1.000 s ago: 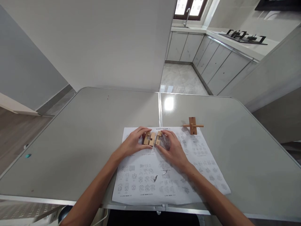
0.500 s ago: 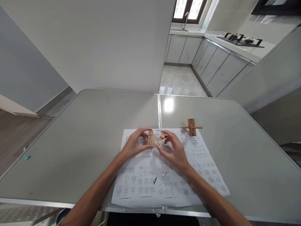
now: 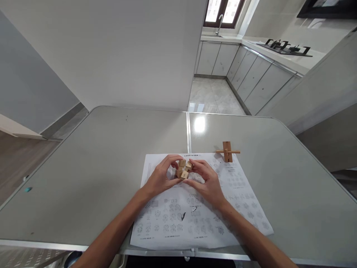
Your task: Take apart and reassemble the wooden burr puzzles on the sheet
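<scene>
In the head view, the left hand (image 3: 159, 178) is gripping wooden blocks (image 3: 182, 163) from nine o'clock; the right hand (image 3: 208, 181) is pinching another block (image 3: 184, 175) from three, its long axis slanting one-to-seven. Everything is sitting between both hands, neither clearly nearer.

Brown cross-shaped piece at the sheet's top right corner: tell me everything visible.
The brown cross-shaped piece looks wooden: a flat reddish-brown board with a thinner, lighter rod crossing it and sticking out both sides. Dark marks show near the board's ends. The rod runs left to right, and the board points away from the person. It overlaps the edge of the printed sheet. Neither the left hand nor the right hand touches it.
</scene>
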`<state>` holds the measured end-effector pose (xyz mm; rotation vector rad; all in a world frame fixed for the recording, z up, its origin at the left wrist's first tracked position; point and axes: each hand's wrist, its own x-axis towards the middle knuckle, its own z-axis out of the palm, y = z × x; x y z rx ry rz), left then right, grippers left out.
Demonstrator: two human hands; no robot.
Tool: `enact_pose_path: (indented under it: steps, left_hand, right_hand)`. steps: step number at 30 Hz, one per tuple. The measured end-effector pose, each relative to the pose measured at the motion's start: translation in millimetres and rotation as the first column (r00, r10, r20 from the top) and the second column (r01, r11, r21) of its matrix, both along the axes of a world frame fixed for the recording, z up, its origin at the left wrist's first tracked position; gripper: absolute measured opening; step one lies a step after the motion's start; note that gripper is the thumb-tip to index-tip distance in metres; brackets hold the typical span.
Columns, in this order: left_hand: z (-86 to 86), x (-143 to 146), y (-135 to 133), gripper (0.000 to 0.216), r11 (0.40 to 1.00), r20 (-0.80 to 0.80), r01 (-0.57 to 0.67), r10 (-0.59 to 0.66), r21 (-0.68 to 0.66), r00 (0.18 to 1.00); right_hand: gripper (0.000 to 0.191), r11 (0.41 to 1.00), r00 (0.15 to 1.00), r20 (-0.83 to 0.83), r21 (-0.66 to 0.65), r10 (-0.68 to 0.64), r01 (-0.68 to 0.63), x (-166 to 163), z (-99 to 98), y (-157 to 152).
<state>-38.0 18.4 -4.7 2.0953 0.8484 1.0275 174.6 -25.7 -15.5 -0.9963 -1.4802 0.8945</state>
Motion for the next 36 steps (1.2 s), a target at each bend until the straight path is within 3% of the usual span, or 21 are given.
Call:
enact_pose_path:
  steps: [7, 12, 25, 28, 31, 33, 36]
  left_hand:
    - [-4.9, 7.8, -9.2, 0.05, 0.992, -0.052, 0.005, 0.002, 0.127, 0.999]
    - [-8.5, 8.3, -11.5, 0.058, 0.975, -0.08, 0.013, 0.005, 0.22, 0.997]
    - [-3.9, 8.9, -6.4, 0.053, 0.92, -0.168, 0.051, 0.016, 0.388, 0.986]
    - [-4.8, 10.0, -7.0, 0.05, 0.913, -0.194, 0.071, 0.009, 0.402, 0.981]
    - [-3.5, 12.4, -9.4, 0.047, 0.924, -0.167, 0.087, -0.025, 0.372, 0.986]
    - [-0.9, 13.8, -11.5, 0.046, 0.959, -0.09, 0.058, -0.034, 0.279, 0.995]
    - [4.4, 14.3, -13.0, 0.059, 1.0, 0.061, 0.0, -0.001, 0.024, 0.998]
  right_hand:
    - [0.046, 0.996, 0.997, 0.019, -0.037, -0.075, 0.075, -2.5, 5.7, -4.2]
    - [0.042, 0.996, 0.997, 0.023, -0.056, -0.068, 0.069, -6.9, 9.0, -6.3]
    - [0.033, 0.995, 0.993, 0.097, -0.068, -0.065, 0.071, -6.4, 12.5, -7.1]
    - [0.042, 0.993, 0.988, 0.13, -0.071, -0.083, 0.093, -6.3, 12.1, -8.1]
    - [0.056, 0.985, 0.987, 0.102, -0.108, -0.127, 0.138, -6.1, 10.3, -8.7]
    - [0.049, 0.983, 0.99, 0.078, -0.13, -0.121, 0.131, -5.1, 10.4, -7.6]
    - [0.032, 0.985, 0.998, 0.022, -0.157, -0.066, 0.069, -2.1, 12.7, -3.6]
